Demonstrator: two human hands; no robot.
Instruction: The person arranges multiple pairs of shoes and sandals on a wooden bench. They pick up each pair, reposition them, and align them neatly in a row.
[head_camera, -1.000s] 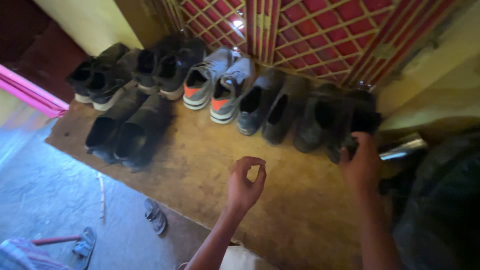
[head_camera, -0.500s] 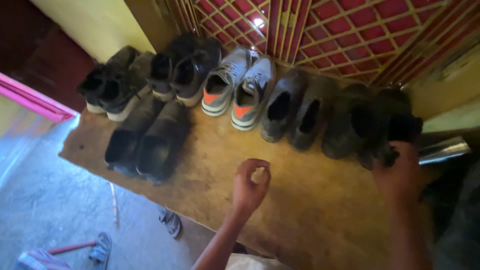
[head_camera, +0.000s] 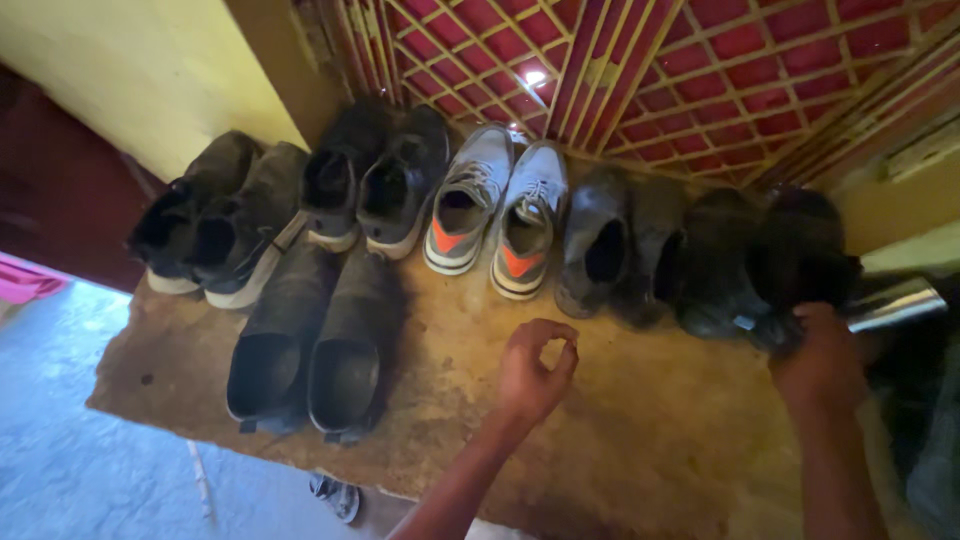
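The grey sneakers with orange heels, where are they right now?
In the head view the grey sneakers with orange heels stand mid-row against the red lattice screen, between the dark pair and the dusty grey pair.

Head camera, looking steeply down, close over shoe-lined ledge (head_camera: 620, 440) (single view)

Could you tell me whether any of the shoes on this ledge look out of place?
One pair does: the dark slip-on shoes sit forward of the back row, near the ledge's front edge. The right hand touches the black shoe at the row's end.
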